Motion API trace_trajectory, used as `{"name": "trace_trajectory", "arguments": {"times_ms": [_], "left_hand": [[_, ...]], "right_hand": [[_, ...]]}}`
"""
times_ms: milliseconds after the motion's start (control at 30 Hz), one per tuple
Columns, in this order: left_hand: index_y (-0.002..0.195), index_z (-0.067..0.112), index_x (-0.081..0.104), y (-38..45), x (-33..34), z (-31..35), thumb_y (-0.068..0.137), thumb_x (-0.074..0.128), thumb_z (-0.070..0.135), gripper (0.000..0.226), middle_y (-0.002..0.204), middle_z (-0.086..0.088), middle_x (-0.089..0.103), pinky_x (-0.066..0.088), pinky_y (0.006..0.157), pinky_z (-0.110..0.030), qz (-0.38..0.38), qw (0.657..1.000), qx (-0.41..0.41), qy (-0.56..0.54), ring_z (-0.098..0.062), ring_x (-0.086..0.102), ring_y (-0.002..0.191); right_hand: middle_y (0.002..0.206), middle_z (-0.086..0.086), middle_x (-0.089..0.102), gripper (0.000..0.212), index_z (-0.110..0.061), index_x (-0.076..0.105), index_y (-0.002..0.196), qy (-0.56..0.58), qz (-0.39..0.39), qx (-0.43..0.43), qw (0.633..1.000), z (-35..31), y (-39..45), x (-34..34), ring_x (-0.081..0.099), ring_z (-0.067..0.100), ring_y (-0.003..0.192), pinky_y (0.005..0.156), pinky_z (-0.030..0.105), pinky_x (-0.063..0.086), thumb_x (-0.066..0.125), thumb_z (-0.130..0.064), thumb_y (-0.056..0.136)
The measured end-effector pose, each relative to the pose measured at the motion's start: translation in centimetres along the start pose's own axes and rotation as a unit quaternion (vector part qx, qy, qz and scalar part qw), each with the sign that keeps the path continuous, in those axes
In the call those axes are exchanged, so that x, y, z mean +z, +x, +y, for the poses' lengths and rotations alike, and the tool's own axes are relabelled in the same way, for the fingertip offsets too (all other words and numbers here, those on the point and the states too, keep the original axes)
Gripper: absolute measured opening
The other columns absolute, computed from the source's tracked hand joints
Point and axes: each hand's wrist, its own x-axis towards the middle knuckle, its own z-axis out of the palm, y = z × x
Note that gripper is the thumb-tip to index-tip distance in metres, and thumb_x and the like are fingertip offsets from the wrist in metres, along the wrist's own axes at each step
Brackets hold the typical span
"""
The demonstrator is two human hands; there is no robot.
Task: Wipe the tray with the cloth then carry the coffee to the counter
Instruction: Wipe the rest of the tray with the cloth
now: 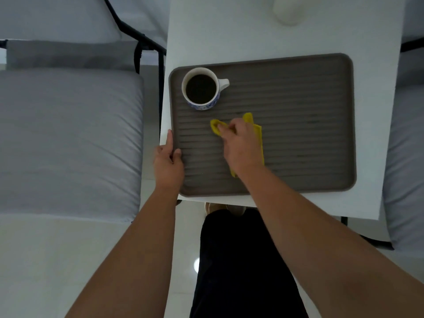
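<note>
The table (275,37) is nearly filled by the tray (309,111), its long axis crosswise, ribbed floor bare rightward. The tray's left rim is gripped by the left hand (167,161). The cloth (258,136) is pressed mid-tray under the right hand (241,145). The cup (202,89) sits at the tray's far-left corner, handle pointing right.

No text, label, brand, number or sign can be read anywhere in the head view. The mug (202,89), standing at the far left corner of the tray (298,106), carries a blue pattern on its white wall, but it forms no letters that can be made out.
</note>
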Motion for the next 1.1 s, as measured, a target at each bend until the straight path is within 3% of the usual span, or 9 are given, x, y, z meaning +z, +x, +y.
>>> {"name": "trace_trajectory", "arguments": {"times_ms": [100, 233, 433, 600, 667, 733, 800, 967, 1100], "left_hand": [[0.148, 0.026, 0.03, 0.0, 0.1, 0.1, 0.099, 0.045, 0.012, 0.053, 0.107, -0.004, 0.041, 0.03, 0.083, -0.006, 0.004, 1.0, 0.001, -0.015, -0.012, 0.046, 0.092], [0.148, 0.022, 0.03, -0.2, 0.4, 0.4, 0.099, 0.044, 0.007, 0.053, 0.105, -0.004, 0.039, 0.029, 0.077, 0.004, 0.01, 0.999, 0.007, -0.034, -0.004, 0.044, 0.08], [0.148, 0.024, 0.03, 0.0, 0.2, 0.3, 0.098, 0.044, 0.007, 0.055, 0.105, -0.002, 0.038, 0.028, 0.074, 0.009, -0.001, 0.999, -0.005, -0.04, -0.001, 0.043, 0.079], [0.147, 0.023, 0.031, -0.2, 0.4, 0.4, 0.098, 0.044, 0.006, 0.054, 0.106, -0.004, 0.038, 0.031, 0.079, 0.005, 0.011, 0.998, -0.006, -0.057, -0.001, 0.043, 0.079], [0.147, 0.022, 0.031, -0.4, 0.6, 0.7, 0.099, 0.043, 0.005, 0.053, 0.106, -0.003, 0.037, 0.028, 0.074, 0.009, 0.026, 0.998, -0.011, -0.059, -0.001, 0.043, 0.078], [0.148, 0.021, 0.031, -0.5, 0.8, 0.8, 0.099, 0.042, 0.005, 0.053, 0.107, -0.003, 0.036, 0.027, 0.074, 0.01, 0.034, 0.998, -0.008, -0.061, -0.001, 0.043, 0.079], [0.148, 0.021, 0.031, -0.6, 1.1, 0.7, 0.099, 0.042, 0.005, 0.052, 0.106, -0.003, 0.037, 0.028, 0.074, 0.01, 0.037, 0.997, -0.001, -0.06, -0.003, 0.044, 0.079], [0.148, 0.021, 0.032, -0.5, 1.1, 0.7, 0.099, 0.042, 0.004, 0.053, 0.106, -0.004, 0.038, 0.028, 0.071, 0.01, 0.047, 0.998, -0.002, -0.047, -0.006, 0.043, 0.079], [0.148, 0.021, 0.031, -0.4, 1.3, 0.3, 0.098, 0.043, 0.005, 0.053, 0.106, -0.004, 0.039, 0.029, 0.076, 0.006, 0.047, 0.998, 0.017, -0.037, -0.015, 0.045, 0.089]], "right_hand": [[0.115, 0.01, 0.056, 0.033, -0.023, 0.064, 0.113, -0.029, 0.018, 0.116, 0.993, 5.0, 0.9, -1.7, 0.049, 0.028, 0.106, 0.091, 0.038, 0.044, 0.046, -0.012, 0.086], [0.11, 0.02, 0.057, 0.035, -0.015, 0.067, 0.106, -0.049, 0.059, 0.224, 0.972, 6.9, 1.5, -4.3, 0.051, 0.042, 0.097, 0.086, 0.044, 0.043, 0.051, -0.007, 0.076], [0.108, 0.022, 0.058, 0.044, -0.012, 0.068, 0.105, -0.047, -0.039, 0.083, 0.995, -0.2, 2.9, -1.7, 0.052, 0.047, 0.1, 0.084, 0.053, 0.046, 0.035, -0.012, 0.076], [0.109, 0.021, 0.054, 0.028, -0.023, 0.068, 0.099, -0.065, -0.084, -0.008, 0.994, 0.5, 3.2, -2.7, 0.051, 0.044, 0.099, 0.077, 0.047, 0.046, 0.059, -0.007, 0.077], [0.104, 0.012, 0.048, 0.013, -0.036, 0.057, 0.079, -0.081, -0.035, 0.029, 0.996, 3.2, 2.9, -4.0, 0.048, 0.032, 0.099, 0.082, 0.042, 0.042, 0.062, -0.025, 0.082], [0.102, 0.013, 0.046, 0.002, -0.03, 0.059, 0.084, -0.14, 0.001, 0.076, 0.987, 6.7, 2.0, -5.4, 0.048, 0.033, 0.097, 0.084, 0.044, 0.043, 0.059, -0.029, 0.082], [0.105, 0.022, 0.048, 0.028, -0.023, 0.068, 0.105, -0.092, 0.039, 0.134, 0.986, 10.3, 0.6, -6.5, 0.047, 0.041, 0.099, 0.088, 0.049, 0.044, 0.051, -0.019, 0.083], [0.12, 0.021, 0.046, 0.034, -0.017, 0.064, 0.119, -0.008, 0.122, 0.337, 0.934, 13.8, 0.0, -8.5, 0.047, 0.038, 0.104, 0.087, 0.027, 0.034, 0.043, -0.019, 0.092], [0.12, 0.025, 0.048, 0.041, -0.018, 0.061, 0.122, -0.013, 0.13, 0.376, 0.917, 10.4, 1.2, -7.1, 0.048, 0.042, 0.105, 0.094, 0.041, 0.038, 0.042, -0.016, 0.087]]}}
